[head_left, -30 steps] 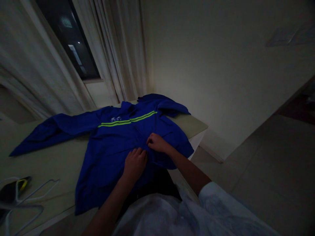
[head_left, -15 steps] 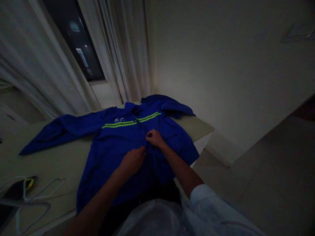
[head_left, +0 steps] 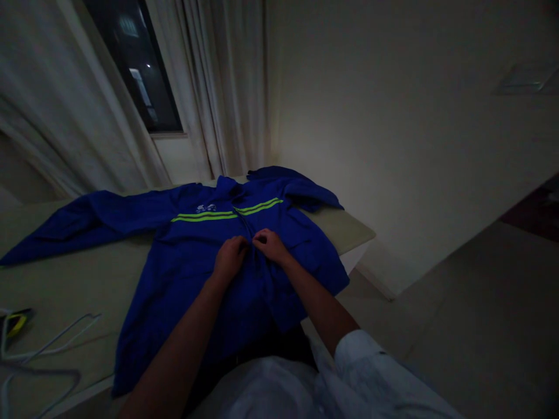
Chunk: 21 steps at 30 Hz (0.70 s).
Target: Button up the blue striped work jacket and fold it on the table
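Note:
A blue jacket [head_left: 187,267] with green chest stripes and a small white print lies spread front side up. Its collar points away from me and both sleeves stretch out sideways. At the front opening, below the stripes, my left hand [head_left: 230,256] pinches the edge of the jacket. Close beside it, my right hand [head_left: 269,244] is closed with thumb and forefinger together on the other front edge. Whether a button or another fastener sits between the fingertips is too small and dark to tell.
The jacket rests on a pale table [head_left: 78,285], whose right corner juts toward the wall [head_left: 371,128]. White wire hangers [head_left: 52,361] and a black and yellow object [head_left: 17,323] lie at the left. Curtains [head_left: 205,87] hang behind, beside a dark window [head_left: 135,70].
My left hand has moved up along the front opening, close to my right hand. The right hand stays near the same spot on the jacket. The view has shifted slightly.

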### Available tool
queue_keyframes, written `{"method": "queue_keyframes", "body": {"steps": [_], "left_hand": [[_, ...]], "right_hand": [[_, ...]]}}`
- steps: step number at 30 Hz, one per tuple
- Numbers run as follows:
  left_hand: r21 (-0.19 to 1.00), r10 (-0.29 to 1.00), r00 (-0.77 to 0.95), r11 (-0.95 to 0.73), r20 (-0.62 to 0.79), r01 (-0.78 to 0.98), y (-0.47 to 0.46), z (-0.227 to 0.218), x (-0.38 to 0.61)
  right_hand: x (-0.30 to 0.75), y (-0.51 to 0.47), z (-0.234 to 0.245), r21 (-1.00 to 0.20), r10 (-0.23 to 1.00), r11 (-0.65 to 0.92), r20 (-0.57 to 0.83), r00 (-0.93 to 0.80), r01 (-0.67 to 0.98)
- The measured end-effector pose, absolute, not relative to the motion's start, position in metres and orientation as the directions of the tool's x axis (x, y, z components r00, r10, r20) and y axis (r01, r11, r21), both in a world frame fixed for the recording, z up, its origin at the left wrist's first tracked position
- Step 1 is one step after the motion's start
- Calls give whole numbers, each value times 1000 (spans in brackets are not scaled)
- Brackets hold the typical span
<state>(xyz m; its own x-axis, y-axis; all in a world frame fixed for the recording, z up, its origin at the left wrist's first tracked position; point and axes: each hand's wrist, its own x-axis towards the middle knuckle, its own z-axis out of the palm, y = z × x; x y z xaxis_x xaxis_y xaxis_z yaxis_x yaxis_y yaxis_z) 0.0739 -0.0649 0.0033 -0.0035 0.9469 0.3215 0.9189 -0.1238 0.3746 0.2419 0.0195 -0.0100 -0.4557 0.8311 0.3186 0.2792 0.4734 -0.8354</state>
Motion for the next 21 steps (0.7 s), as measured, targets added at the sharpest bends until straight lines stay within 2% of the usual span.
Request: {"method": "queue_keyframes", "body": {"steps": [4,13,21], "left_hand": [[359,932,-1,-138,362,923,-68,3,75],[225,894,79,-196,441,954,-72,8,82],[145,894,67,-145,443,979,-72,7,81]], "right_hand": [[242,18,-10,-838,825,479,328,-460,262],[244,20,-11,-839,810,497,357,-466,220],[243,17,-10,-793,781,545,363,-508,271]]}}
